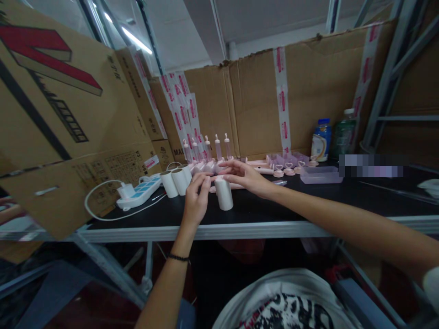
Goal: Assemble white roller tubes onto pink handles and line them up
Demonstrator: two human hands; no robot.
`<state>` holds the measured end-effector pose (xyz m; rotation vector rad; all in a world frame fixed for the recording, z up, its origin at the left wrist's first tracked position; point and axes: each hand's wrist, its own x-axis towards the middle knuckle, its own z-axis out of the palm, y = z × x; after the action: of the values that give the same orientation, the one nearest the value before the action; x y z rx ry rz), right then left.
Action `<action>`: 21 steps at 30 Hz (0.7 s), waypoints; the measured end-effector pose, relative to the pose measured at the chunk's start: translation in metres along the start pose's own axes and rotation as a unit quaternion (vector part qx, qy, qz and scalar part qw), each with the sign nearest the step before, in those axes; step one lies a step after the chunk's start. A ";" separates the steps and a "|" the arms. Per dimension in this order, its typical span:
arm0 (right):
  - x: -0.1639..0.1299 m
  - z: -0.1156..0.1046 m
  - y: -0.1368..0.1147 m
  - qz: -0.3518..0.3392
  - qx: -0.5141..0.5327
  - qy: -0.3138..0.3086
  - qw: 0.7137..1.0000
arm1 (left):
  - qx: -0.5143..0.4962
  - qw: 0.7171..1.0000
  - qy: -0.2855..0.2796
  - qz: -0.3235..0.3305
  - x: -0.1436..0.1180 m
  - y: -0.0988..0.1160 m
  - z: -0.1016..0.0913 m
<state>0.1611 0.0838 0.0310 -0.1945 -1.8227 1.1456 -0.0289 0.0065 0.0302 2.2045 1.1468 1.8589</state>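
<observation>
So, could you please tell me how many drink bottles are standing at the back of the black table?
2: a white blue-capped plastic bottle and a green white-capped plastic bottle just right of it, both against the cardboard wall. More may be hidden.

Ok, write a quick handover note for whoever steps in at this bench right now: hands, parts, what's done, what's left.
Left hand: fingers curled on the black tabletop, beside the upright white cylindrical roll; grip unclear.
Right hand: open, reaching over that roll toward the pale pink plastic handle pieces.
Parts: three more white rolls lie left, near the white power strip. Pink handles stand in a row by the cardboard.
Done: nothing visibly joined to the upright roll.
Left: cannot tell from this view.
</observation>
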 end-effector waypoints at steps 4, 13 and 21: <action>0.000 0.000 0.000 0.007 0.009 -0.004 1.000 | 0.001 1.000 0.001 -0.002 0.000 -0.001 0.000; -0.002 0.002 -0.003 0.015 0.016 -0.004 1.000 | -0.003 1.000 -0.018 -0.012 -0.003 -0.006 0.000; -0.001 0.001 -0.002 0.012 0.027 -0.003 1.000 | 0.005 0.999 -0.033 -0.020 -0.004 -0.011 0.004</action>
<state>0.1617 0.0814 0.0322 -0.1817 -1.7974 1.2108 -0.0311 0.0135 0.0207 2.2130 1.1816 1.7551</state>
